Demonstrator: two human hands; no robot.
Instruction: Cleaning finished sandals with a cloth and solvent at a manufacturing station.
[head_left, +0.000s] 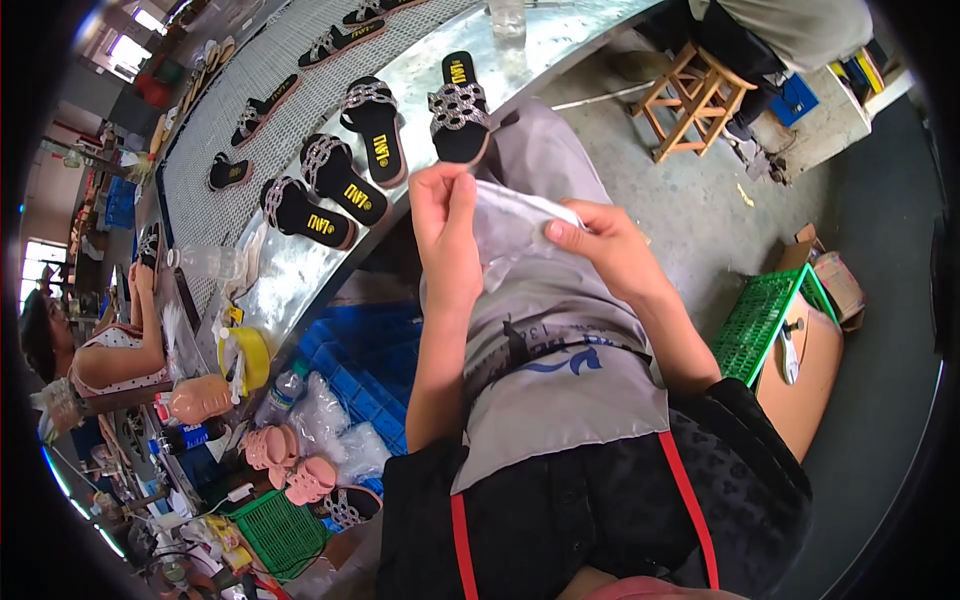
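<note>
Over my lap, I stretch a thin whitish cloth [512, 222] between both hands. My left hand [447, 235] pinches its left end with thumb and fingers. At the opposite end, my right hand [607, 243] grips it with the thumb on top. Just beyond my left hand, a black sandal [460, 110] with silvery openwork straps lies at the metal table's edge. Similar sandals stand to its left, among them one sandal [375, 130] close by and another sandal [305, 212] farther left.
A mesh conveyor belt [215, 125] carries more sandals beside the metal tabletop [415, 60]. Blue crates [365, 350] sit below the table at left, near a yellow tape roll [250, 358]. A green basket [765, 320] stands at right; a wooden stool [695, 100] is farther off. Another person works at far left.
</note>
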